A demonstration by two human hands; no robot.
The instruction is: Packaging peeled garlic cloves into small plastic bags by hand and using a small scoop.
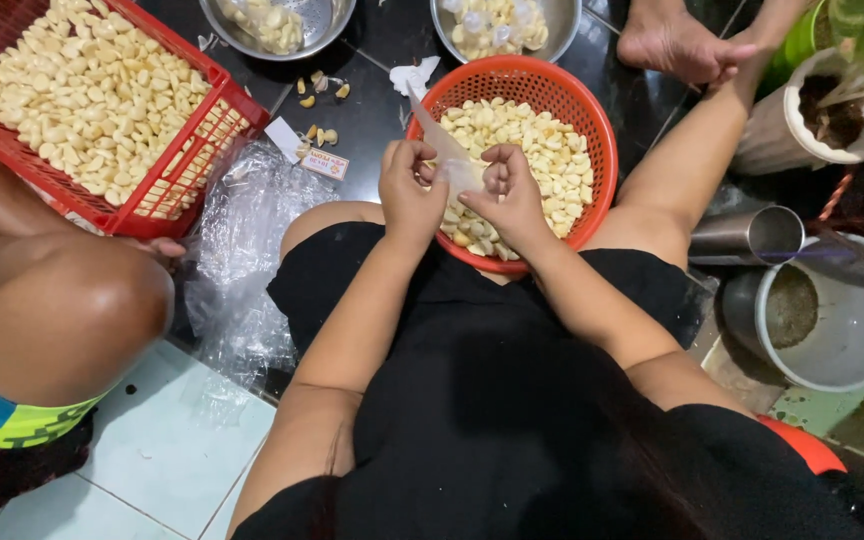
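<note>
Two hands work over a round red basket (592, 120) of peeled garlic cloves (527, 140), which sits on the person's lap with its near rim hidden behind the wrists. The left hand (409, 190) and the right hand (509, 195) each have their fingers curled shut on a small clear plastic bag (447, 155), held between them just above the cloves; its upper end slants toward the basket's far-left rim. Open room is scant: the basket's left edge faces dark floor scattered with loose cloves (317, 135), a small printed label (324, 163) and a crumpled clear plastic sheet (252, 230). Farther left, a rectangular red crate (187, 165) heaped with cloves stands against another person's knee (82, 300). Beyond the far rim lie two steel bowls (332, 25) with cloves and a bare foot (667, 45). To the right, a steel cup (742, 235) on its side, a grey bucket (852, 330) and a potted plant (782, 130) crowd the leg.
</note>
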